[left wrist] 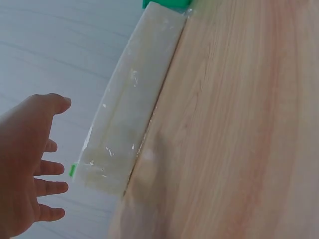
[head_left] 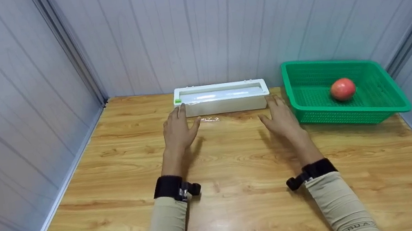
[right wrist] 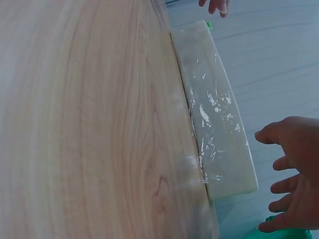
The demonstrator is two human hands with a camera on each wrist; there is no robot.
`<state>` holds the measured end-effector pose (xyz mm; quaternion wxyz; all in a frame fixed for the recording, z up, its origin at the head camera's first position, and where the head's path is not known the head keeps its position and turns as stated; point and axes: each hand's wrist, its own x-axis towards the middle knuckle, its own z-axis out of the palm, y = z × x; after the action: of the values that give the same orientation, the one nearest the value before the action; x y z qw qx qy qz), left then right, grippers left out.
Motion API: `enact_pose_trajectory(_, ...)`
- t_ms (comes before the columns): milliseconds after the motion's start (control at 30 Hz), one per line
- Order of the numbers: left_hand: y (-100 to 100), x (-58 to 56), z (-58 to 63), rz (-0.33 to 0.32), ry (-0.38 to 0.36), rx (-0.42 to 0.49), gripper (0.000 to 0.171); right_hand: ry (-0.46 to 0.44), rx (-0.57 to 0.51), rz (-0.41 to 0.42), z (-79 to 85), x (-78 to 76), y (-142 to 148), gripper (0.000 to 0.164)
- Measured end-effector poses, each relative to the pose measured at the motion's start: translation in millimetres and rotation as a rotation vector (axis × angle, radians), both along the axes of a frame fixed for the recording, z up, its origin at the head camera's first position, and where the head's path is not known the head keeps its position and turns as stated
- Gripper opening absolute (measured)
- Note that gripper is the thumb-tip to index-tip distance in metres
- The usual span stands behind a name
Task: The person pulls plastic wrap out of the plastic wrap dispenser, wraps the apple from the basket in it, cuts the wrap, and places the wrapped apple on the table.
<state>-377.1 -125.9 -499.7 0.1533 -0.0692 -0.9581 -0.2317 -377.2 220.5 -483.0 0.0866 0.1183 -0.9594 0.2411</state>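
A long white plastic wrap dispenser [head_left: 225, 106] with a clear window in its lid and a green tab at its left end stands near the back wall. Clear film hangs over its front and reaches the tabletop. My left hand [head_left: 179, 132] hovers by the dispenser's left end, fingers spread and thumb apart. Beside the right end is my right hand [head_left: 281, 118], its fingers extended in the same way. Both wrist views show the left hand [left wrist: 25, 164] and right hand [right wrist: 299, 174] holding nothing, with gaps between thumbs and the dispenser [right wrist: 219, 119].
To the right, close to my right hand, a green plastic basket [head_left: 354, 113] holds a round red fruit [head_left: 343, 89]. Pale panelled walls [head_left: 192, 26] enclose the wooden table [head_left: 241, 209] at the back and on both sides.
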Motion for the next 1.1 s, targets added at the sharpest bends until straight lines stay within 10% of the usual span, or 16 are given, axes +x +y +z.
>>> enact_pose_trajectory(667,11.4,-33.4,-23.2,0.127,-0.051,0.365,0.078,0.052,-0.099,-0.13,-18.8,-23.0,12.5,0.064)
enact_pose_trajectory(867,10.7,-38.0,-26.9,0.112,-0.093,0.625,0.073,0.001,-0.337,-0.149,-24.9,-27.7,9.5,0.065)
enact_pose_trajectory(1100,9.9,-34.7,-26.0,0.116,-0.166,0.865,0.063,-0.269,-0.707,-0.177,-33.8,-33.3,1.1,0.067)
